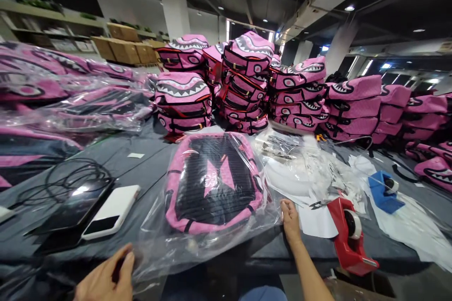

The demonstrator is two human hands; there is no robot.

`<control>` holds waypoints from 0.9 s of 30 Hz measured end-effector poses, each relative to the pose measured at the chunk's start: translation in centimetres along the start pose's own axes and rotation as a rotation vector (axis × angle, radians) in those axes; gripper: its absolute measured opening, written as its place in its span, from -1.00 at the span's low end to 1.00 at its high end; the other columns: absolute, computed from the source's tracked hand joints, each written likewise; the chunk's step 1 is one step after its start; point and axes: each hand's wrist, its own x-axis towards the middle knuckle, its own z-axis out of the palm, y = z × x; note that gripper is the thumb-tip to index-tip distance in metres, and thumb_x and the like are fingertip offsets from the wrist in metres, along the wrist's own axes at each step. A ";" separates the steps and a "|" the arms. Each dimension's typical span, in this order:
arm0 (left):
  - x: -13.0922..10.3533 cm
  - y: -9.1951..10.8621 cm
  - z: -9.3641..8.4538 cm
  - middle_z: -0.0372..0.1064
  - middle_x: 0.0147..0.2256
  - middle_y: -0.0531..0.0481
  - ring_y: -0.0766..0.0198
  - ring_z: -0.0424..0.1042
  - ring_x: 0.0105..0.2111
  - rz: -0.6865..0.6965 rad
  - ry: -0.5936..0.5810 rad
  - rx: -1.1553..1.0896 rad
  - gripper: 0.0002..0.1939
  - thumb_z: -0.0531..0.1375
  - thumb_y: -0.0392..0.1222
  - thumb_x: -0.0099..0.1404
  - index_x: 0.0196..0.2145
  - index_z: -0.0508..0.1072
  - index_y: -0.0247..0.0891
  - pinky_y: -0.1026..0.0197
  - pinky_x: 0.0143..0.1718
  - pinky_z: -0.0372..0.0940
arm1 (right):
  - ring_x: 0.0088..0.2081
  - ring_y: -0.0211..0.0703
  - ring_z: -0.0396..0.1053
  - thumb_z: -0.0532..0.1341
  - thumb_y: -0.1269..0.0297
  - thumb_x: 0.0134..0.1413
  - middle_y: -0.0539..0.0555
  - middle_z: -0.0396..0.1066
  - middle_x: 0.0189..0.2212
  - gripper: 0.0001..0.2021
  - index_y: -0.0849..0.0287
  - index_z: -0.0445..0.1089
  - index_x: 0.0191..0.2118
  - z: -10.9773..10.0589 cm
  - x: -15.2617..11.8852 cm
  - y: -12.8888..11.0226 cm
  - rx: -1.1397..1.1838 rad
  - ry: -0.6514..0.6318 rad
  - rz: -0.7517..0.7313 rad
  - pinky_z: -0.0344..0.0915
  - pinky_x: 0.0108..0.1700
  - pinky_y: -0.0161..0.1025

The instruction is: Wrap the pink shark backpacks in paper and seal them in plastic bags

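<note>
A pink and black backpack (214, 183) lies inside a clear plastic bag (197, 249) on the dark table, its ribbed black panel facing up with a pink shape in the middle. At the bag's near left corner, my left hand (106, 275) has thumb and forefinger pinched together on the plastic edge. On the other side, my right hand (291, 218) grips the bag's right edge with curled fingers. The plastic spreads loosely between both hands, toward the table's front edge.
A white power bank (112, 211) and a dark phone (76, 204) with cables lie left. To the right are a red tape dispenser (349, 237), a blue tape dispenser (384, 193) and clear plastic packets (318, 169). Stacked pink backpacks (245, 84) stand behind; bagged ones (102, 106) lie left.
</note>
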 end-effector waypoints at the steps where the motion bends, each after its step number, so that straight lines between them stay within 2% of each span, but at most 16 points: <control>1: -0.2 1.7 0.3 0.52 -0.06 -0.27 -0.26 0.42 0.07 0.088 0.029 0.028 -0.54 0.05 0.19 0.37 -0.01 0.49 -0.15 -0.37 0.15 0.22 | -0.63 -0.23 0.04 0.19 -0.34 0.03 -0.19 0.04 -0.68 -0.45 0.11 0.35 -0.21 0.0 0.0 0.1 0.005 0.003 0.005 0.01 -0.53 -0.27; 2: -0.5 3.5 0.7 0.46 0.06 -0.27 -0.22 0.34 0.16 0.201 0.031 0.039 -0.51 0.08 0.17 0.37 0.09 0.43 -0.15 -0.32 0.24 0.14 | -0.63 -0.23 0.04 0.19 -0.34 0.03 -0.19 0.04 -0.69 -0.45 0.11 0.34 -0.20 0.0 -0.1 0.2 0.009 0.004 0.005 0.01 -0.53 -0.27; 4: -1.2 7.5 1.9 0.36 0.20 -0.22 -0.18 0.23 0.26 0.530 -0.093 0.028 -0.47 0.18 0.14 0.32 0.17 0.36 -0.10 -0.28 0.33 -0.04 | -0.63 -0.23 0.05 0.17 -0.35 0.05 -0.19 0.05 -0.69 -0.45 0.09 0.32 -0.20 0.0 -0.2 0.3 0.016 0.001 -0.001 0.02 -0.53 -0.27; 6: -1.4 10.9 3.1 0.36 0.22 -0.18 -0.20 0.17 0.29 0.779 -0.198 0.014 -0.49 0.29 0.17 0.22 0.05 0.43 -0.09 -0.27 0.33 -0.11 | -0.64 -0.23 0.04 0.16 -0.35 0.06 -0.19 0.04 -0.69 -0.46 0.09 0.30 -0.20 -0.1 -0.2 0.1 0.021 -0.005 -0.009 0.02 -0.54 -0.27; 8: -1.3 13.0 3.9 0.40 0.17 -0.15 -0.19 0.17 0.28 0.888 -0.264 -0.012 -0.57 0.35 0.17 0.16 -0.12 0.45 -0.10 -0.23 0.27 -0.04 | -0.64 -0.23 0.05 0.16 -0.35 0.06 -0.19 0.05 -0.70 -0.46 0.08 0.30 -0.21 -0.2 -0.3 -0.2 0.029 -0.008 -0.017 0.03 -0.54 -0.27; 10: -1.0 13.6 4.2 0.44 0.12 -0.12 -0.16 0.21 0.25 0.898 -0.320 -0.030 -0.67 0.33 0.14 0.21 -0.24 0.42 -0.11 -0.18 0.19 0.05 | -0.64 -0.22 0.07 0.16 -0.36 0.06 -0.19 0.06 -0.70 -0.46 0.08 0.29 -0.22 -0.3 -0.4 -0.4 0.041 -0.007 -0.024 0.05 -0.53 -0.27; 12: -0.8 13.0 3.9 0.47 0.07 -0.09 -0.11 0.25 0.22 0.880 -0.346 -0.044 -0.74 0.26 0.11 0.30 -0.31 0.41 -0.11 -0.14 0.13 0.08 | -0.64 -0.21 0.09 0.17 -0.35 0.05 -0.18 0.09 -0.70 -0.46 0.08 0.30 -0.23 -0.3 -0.6 -0.5 0.053 -0.002 -0.028 0.07 -0.52 -0.26; 16: -0.4 11.4 3.1 0.58 -0.11 0.02 0.02 0.41 0.07 0.945 -0.289 -0.085 -0.86 0.16 -0.06 0.41 -0.28 0.49 -0.06 -0.05 0.08 0.07 | -0.62 -0.22 0.11 0.17 -0.36 0.05 -0.17 0.11 -0.69 -0.45 0.09 0.31 -0.21 -0.4 -0.8 -0.6 0.065 0.023 -0.034 0.12 -0.51 -0.25; 18: 0.2 11.5 3.2 0.61 -0.25 0.10 0.10 0.49 -0.06 0.990 -0.227 -0.110 -0.84 0.13 -0.15 0.41 -0.26 0.53 -0.02 -0.01 0.07 0.06 | -0.62 -0.22 0.12 0.17 -0.37 0.04 -0.17 0.11 -0.69 -0.44 0.09 0.30 -0.23 -0.5 -0.8 -0.6 0.061 0.044 -0.043 0.12 -0.50 -0.25; 20: 1.1 12.3 3.7 0.61 -0.33 0.12 0.12 0.52 -0.11 0.953 -0.244 -0.137 -0.80 0.12 -0.14 0.40 -0.31 0.54 -0.02 -0.01 0.05 0.06 | -0.63 -0.23 0.11 0.16 -0.39 0.01 -0.18 0.10 -0.70 -0.44 0.07 0.28 -0.26 -0.6 -0.7 -0.7 0.049 0.069 -0.053 0.12 -0.51 -0.26; 21: 1.8 12.9 4.0 0.61 -0.33 0.10 0.10 0.52 -0.12 0.888 -0.319 -0.155 -0.78 0.11 -0.09 0.39 -0.35 0.54 -0.05 -0.01 0.03 0.09 | -0.63 -0.24 0.11 0.16 -0.40 0.01 -0.18 0.09 -0.70 -0.44 0.07 0.26 -0.28 -0.7 -0.5 -0.7 0.040 0.080 -0.056 0.12 -0.52 -0.27; 25: 4.2 15.1 4.8 0.57 -0.36 -0.07 0.06 0.48 -0.25 0.530 -0.854 -0.237 -0.60 0.09 0.15 0.27 -0.54 0.47 -0.14 0.06 -0.15 0.26 | -0.70 -0.25 0.06 0.10 -0.45 -0.02 -0.18 0.05 -0.77 -0.41 0.06 0.24 -0.38 -0.8 0.4 -0.6 -0.018 0.081 -0.029 0.06 -0.61 -0.28; 27: 4.8 15.7 5.0 0.53 -0.42 -0.07 0.08 0.45 -0.33 0.451 -0.989 -0.246 -0.58 0.09 0.19 0.21 -0.59 0.42 -0.15 0.10 -0.23 0.27 | -0.73 -0.24 0.05 0.08 -0.47 -0.05 -0.18 0.04 -0.80 -0.40 0.06 0.24 -0.44 -0.7 0.8 -0.7 -0.057 0.068 -0.014 0.05 -0.65 -0.28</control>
